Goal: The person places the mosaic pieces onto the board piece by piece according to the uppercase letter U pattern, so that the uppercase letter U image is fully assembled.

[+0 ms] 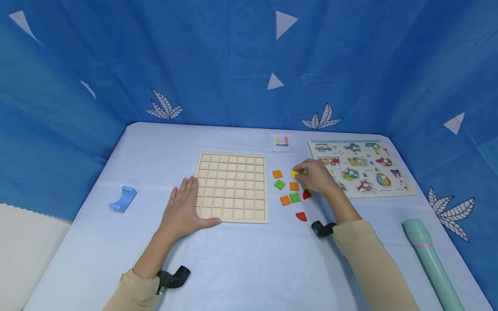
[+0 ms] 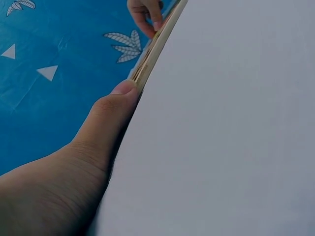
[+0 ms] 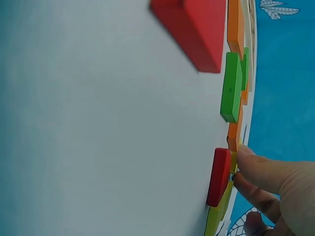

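Note:
A wooden grid board [image 1: 232,188] lies in the middle of the table. My left hand [image 1: 183,211] rests flat along its left side, fingers straight, the thumb stretched along the near edge. To the board's right, my right hand [image 1: 317,175] pinches a yellow tile [image 1: 294,173] between thumb and fingers, low over the table. In the right wrist view that yellow tile [image 3: 234,160] is partly hidden behind a red quarter-round piece [image 3: 218,177]. Orange tiles [image 1: 285,200], green tiles [image 1: 295,197] and another red quarter-round piece [image 1: 301,216] lie around this hand.
A small pattern card [image 1: 283,142] lies behind the tiles. A picture puzzle board [image 1: 365,172] sits at the right, partly behind my right hand. Nearer on that side lies a mint-green microphone-shaped toy [image 1: 433,263]. A blue curved block [image 1: 123,199] is at the far left.

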Tool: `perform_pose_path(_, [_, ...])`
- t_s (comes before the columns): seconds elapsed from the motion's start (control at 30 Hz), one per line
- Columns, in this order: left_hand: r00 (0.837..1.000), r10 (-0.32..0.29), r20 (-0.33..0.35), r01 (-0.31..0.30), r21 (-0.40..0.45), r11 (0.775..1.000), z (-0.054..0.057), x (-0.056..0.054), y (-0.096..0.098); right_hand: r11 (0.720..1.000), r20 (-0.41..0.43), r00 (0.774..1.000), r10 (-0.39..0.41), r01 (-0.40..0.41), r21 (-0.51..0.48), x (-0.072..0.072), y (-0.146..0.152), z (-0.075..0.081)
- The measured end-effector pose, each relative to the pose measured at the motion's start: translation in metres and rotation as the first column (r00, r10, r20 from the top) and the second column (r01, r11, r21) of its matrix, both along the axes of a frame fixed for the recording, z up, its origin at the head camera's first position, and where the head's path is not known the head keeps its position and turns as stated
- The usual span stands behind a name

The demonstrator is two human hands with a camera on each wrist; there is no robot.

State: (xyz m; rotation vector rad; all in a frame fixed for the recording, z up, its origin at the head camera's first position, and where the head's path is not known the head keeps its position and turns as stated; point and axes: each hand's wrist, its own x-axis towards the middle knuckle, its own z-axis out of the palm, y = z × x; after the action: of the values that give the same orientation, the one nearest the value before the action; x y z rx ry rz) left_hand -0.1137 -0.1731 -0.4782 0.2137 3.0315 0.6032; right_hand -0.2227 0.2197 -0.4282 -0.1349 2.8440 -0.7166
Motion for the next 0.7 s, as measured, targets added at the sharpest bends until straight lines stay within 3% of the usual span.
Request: perform_pose_path(0.7, [1.000, -0.004, 0.001, 0.004, 0.003, 1.000, -0.0004, -0.0053, 0.0022, 0.989, 0.061, 0.997, -0.039, 0.047, -0.141, -0.0015, 0.0013, 0.0046])
